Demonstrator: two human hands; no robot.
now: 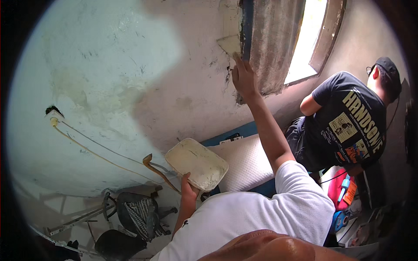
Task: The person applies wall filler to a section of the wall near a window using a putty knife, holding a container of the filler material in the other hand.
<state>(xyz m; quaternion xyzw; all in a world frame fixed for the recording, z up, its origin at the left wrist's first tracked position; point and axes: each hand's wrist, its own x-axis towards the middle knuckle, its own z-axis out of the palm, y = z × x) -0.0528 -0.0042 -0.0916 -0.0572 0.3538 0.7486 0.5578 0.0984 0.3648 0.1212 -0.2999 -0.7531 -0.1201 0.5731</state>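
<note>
My right arm reaches up to the wall beside the window. My right hand [244, 79] is closed on the handle of a broad putty knife [231, 44], whose blade lies against the plaster at the dark window frame [247, 30]. Lower down, my left hand [189, 188] grips the near edge of a shallow, whitish rectangular tub [196, 163]. Pale residue coats the tub's inside. Its underside and most of my left fingers are hidden. Cracked, chipped plaster [228, 74] shows just below the blade.
A co-worker [348, 117] in a dark T-shirt and cap is at the right. A white textured pillow [244, 163] lies behind the tub. Cables run from a wall socket [55, 115] past a curved brown handle [157, 170]. A black chair [135, 213] stands lower left; a red bag [334, 187] is lower right.
</note>
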